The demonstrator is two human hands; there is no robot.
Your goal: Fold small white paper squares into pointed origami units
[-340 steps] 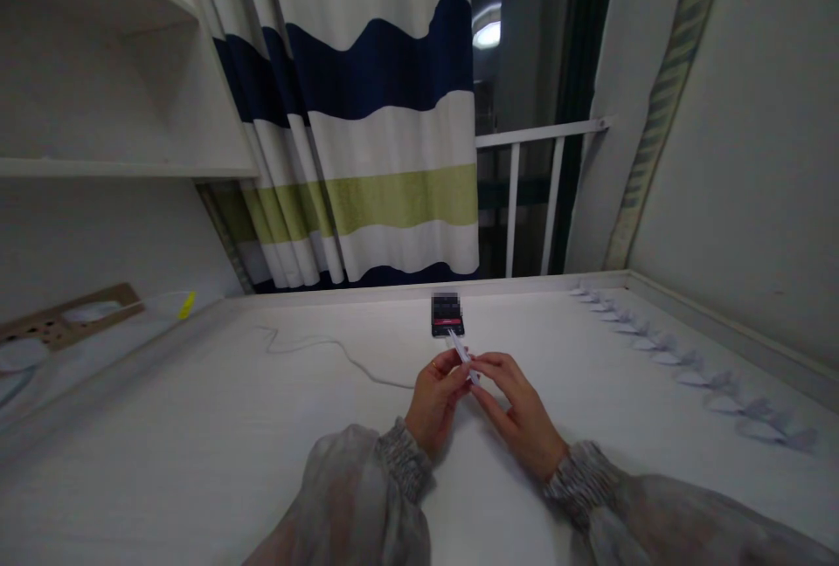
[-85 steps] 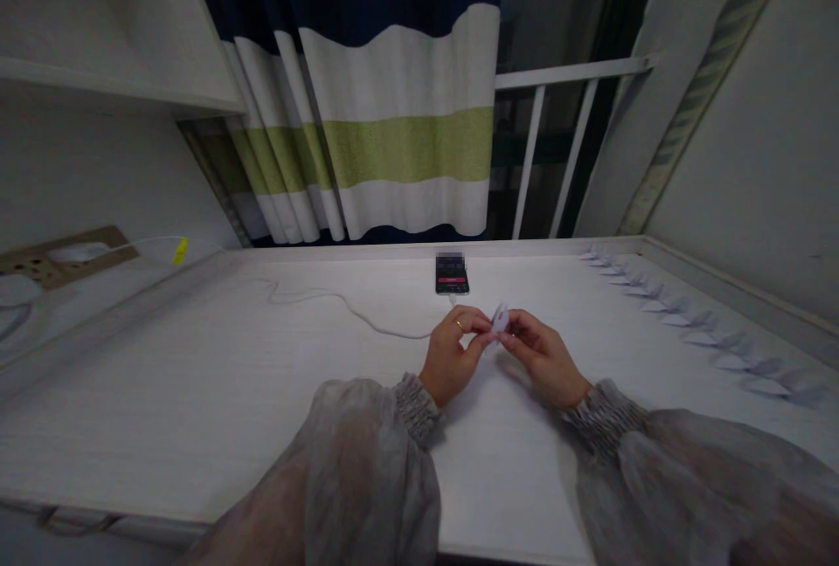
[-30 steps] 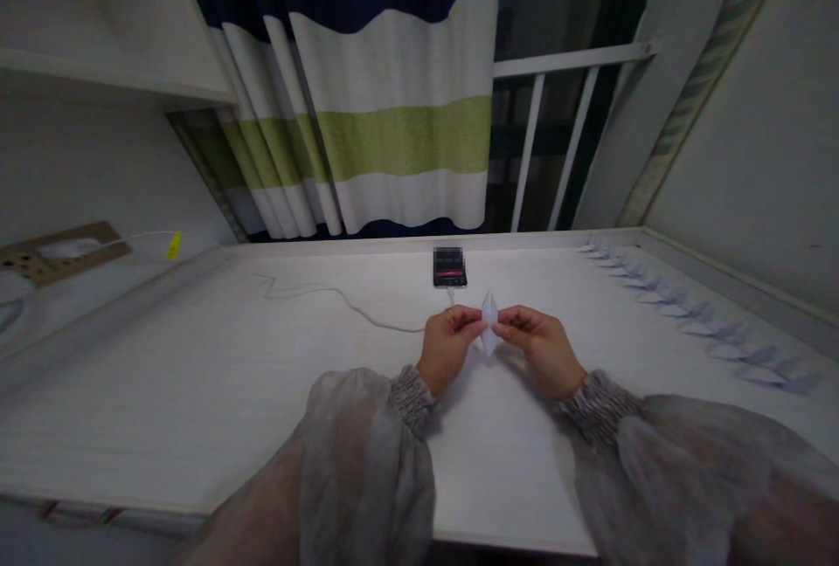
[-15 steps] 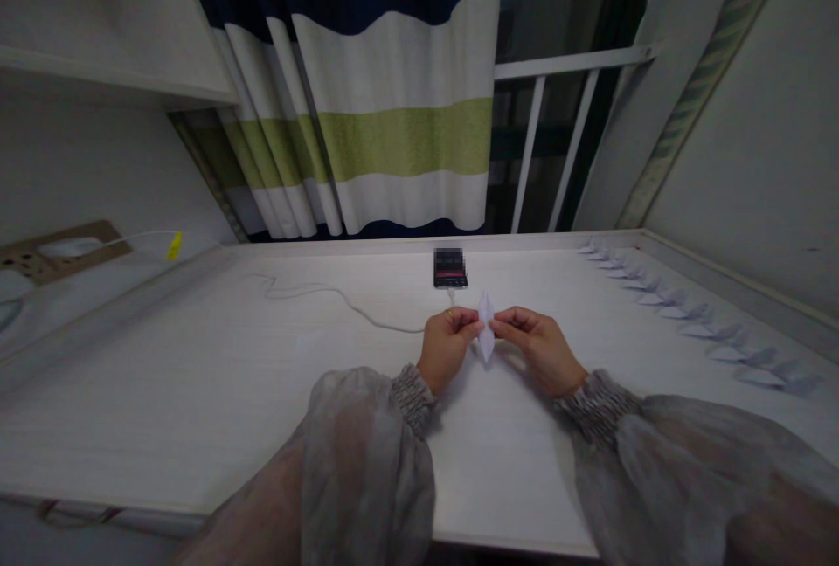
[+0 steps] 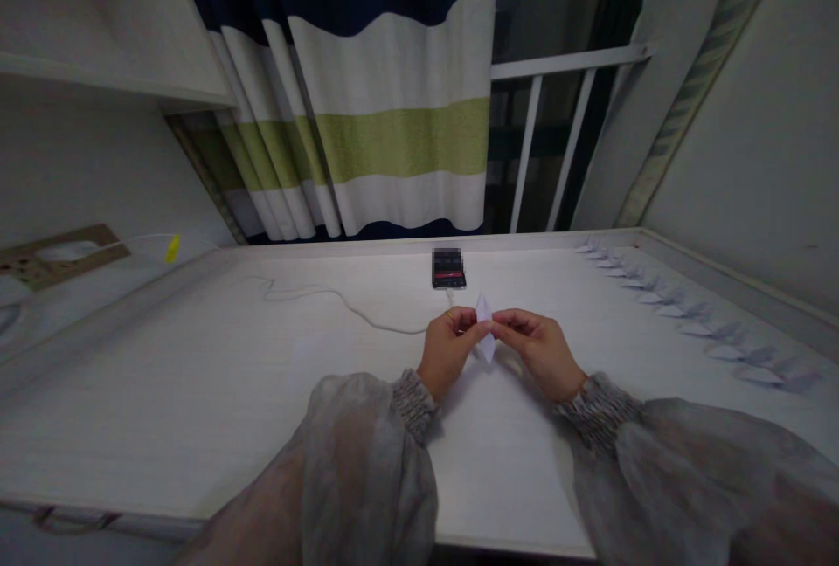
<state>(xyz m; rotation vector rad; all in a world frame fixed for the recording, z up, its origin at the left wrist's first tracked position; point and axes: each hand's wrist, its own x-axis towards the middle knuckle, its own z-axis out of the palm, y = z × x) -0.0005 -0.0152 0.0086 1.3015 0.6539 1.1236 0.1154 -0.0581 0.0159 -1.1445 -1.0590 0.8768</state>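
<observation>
A small folded white paper (image 5: pixel 483 309), pointed at its top and bottom, is held upright just above the desk. My left hand (image 5: pixel 448 346) pinches it from the left, the thumb lying across its middle. From the right, my right hand (image 5: pixel 538 349) pinches the same paper between thumb and fingers. Both thumbs meet near its centre and cover part of the folds. A phone (image 5: pixel 449 268) lies just beyond my hands, its screen lit and partly blurred.
Several folded paper cranes (image 5: pixel 695 316) stand in a slanting row along the desk's right side. A white cable (image 5: pixel 341 293) runs from the phone across the white desk (image 5: pixel 197 391). A power strip (image 5: pixel 65 253) is at the left, and a striped curtain (image 5: pixel 399 138) hangs behind.
The left thumb has slid further over the middle of the folded paper, and the paper has tilted slightly. Both hands keep their pinch.
</observation>
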